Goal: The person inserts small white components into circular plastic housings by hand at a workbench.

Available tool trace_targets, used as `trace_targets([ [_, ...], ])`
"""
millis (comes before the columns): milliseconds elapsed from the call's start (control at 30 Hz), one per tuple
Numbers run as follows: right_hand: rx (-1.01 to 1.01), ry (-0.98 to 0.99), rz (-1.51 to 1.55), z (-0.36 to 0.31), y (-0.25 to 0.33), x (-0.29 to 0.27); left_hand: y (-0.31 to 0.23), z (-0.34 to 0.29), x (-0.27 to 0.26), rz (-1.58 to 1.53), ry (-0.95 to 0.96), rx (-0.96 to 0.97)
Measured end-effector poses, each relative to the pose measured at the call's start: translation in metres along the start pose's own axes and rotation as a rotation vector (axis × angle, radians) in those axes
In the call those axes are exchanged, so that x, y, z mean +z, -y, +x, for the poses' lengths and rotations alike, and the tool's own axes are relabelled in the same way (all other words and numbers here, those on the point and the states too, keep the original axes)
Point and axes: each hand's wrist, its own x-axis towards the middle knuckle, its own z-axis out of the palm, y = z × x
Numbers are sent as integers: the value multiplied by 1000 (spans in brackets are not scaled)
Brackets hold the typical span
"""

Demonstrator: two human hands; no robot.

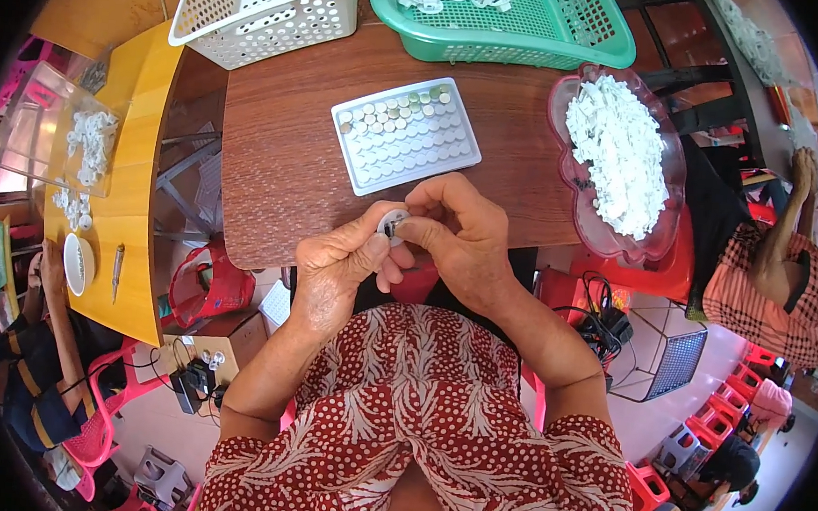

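at the near edge of the brown table [275,154], both hands met over one small round white part [392,223]. the left hand [338,265] had its grip closed on the part, thumb pressed against one side of it and the fingers curled beneath. the right hand [457,230] was closed on it too, fingertips pinching the part from the other side, so the two hands touched each other around it. the part sat just above the table's edge, close to the person's red and white patterned shirt [417,425]; its finer detail was too small to tell.

just beyond the hands lay a grey compartment tray [405,133], tilted a little, with small round pieces in its far rows and the near rows looking plainer. to the right of it stood a pink translucent dish [659,224] heaped with white plastic pieces [617,151]. at the far edge sat a green basket [535,34] holding more white parts, and beside it, to the left, a white basket [274,18].

on the left, a yellow table [137,192] carried a clear box [38,120], a white bowl [78,263] and a pen-like tool [117,270]. another person's arm [785,232] showed at the right rim.
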Motion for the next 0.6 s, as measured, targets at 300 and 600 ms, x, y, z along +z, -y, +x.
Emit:
trace_targets([
  [300,-88,33,-21,3,-3,1,-6,3,7,-135,-55,-41],
  [600,91,-12,316,4,3,4,-8,0,6,-62,-47,40],
])
